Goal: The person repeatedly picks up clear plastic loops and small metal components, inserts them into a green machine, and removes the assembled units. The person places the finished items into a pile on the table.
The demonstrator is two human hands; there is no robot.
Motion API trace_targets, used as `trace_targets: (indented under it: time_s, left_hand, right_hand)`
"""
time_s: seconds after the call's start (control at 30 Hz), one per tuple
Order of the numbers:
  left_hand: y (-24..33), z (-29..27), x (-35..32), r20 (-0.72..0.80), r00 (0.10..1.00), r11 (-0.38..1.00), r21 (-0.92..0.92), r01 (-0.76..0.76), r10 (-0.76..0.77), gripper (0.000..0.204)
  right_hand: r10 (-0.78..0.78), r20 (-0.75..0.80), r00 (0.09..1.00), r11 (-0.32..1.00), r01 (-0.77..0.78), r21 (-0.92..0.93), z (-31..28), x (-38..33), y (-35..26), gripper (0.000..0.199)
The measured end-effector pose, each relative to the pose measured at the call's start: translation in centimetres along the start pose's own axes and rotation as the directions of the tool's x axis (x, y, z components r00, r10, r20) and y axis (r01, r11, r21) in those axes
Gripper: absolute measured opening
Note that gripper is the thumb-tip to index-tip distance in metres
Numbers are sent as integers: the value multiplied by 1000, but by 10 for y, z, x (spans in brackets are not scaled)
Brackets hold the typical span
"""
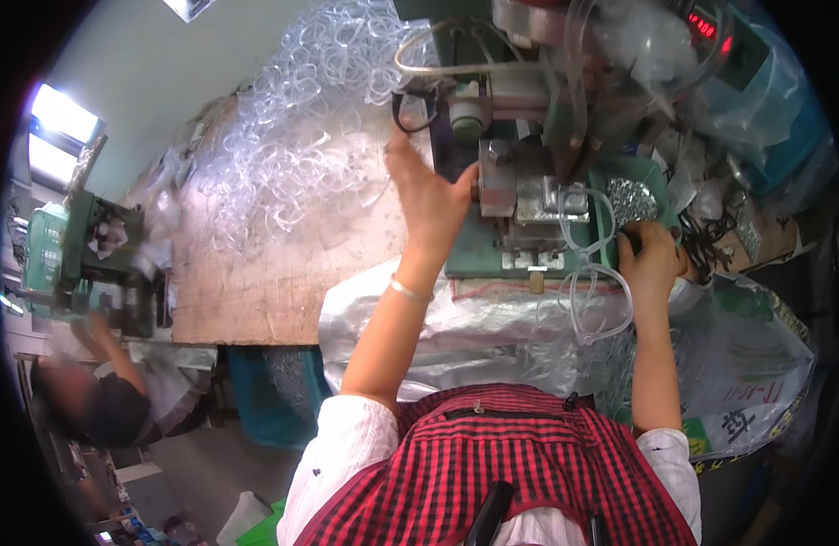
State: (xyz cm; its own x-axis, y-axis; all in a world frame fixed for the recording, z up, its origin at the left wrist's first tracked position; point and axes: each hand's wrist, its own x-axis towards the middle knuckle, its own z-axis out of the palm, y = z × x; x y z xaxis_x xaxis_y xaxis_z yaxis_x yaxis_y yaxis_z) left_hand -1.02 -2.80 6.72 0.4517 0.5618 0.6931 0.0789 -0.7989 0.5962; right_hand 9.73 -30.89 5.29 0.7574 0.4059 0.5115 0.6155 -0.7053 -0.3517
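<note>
My left hand (429, 196) is beside the left side of a green bench machine (465, 259), thumb apart from the fingers. Its thumb reaches a metal block with a bolt (498, 187), and its fingertips are close to a black loop (414, 111). A clear plastic eyeglass frame (579, 329) hangs at the front of the machine's metal fixture (551, 205), one rim below the other. Right of that frame, my right hand (651, 259) has its fingers curled by a green tray (661, 177) of small shiny metal parts. What those fingers hold, if anything, is hidden.
Many clear plastic frames (292, 146) are heaped on the wooden table (256, 300). A blue bin (269, 391) stands below its front edge. Silvery sheeting (374, 314) covers my lap area. At far left, another person (119, 391) works by a second green machine (110, 259).
</note>
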Motion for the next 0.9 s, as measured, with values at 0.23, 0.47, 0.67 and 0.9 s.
trace_targets:
  time_s: [0.23, 0.47, 0.67, 0.9]
  left_hand:
    - [-46, 55, 14, 47, 983, 969, -168, 184, -178, 79]
    - [-54, 72, 22, 36, 996, 991, -97, 89, -85, 74]
    - [-35, 3, 1, 27, 999, 974, -223, 32, -27, 62]
    - [-140, -13, 28, 527, 845, 699, 570, -432, 93, 11]
  right_hand:
    - [31, -45, 999, 999, -32, -21, 13, 5, -8, 6]
    - [84, -105, 991, 978, -62, 199, 8, 17, 2, 14]
    - [134, -149, 980, 955, -87, 284, -7, 1, 18, 14]
    - [259, 137, 956, 675, -281, 682, -56, 1, -19, 17]
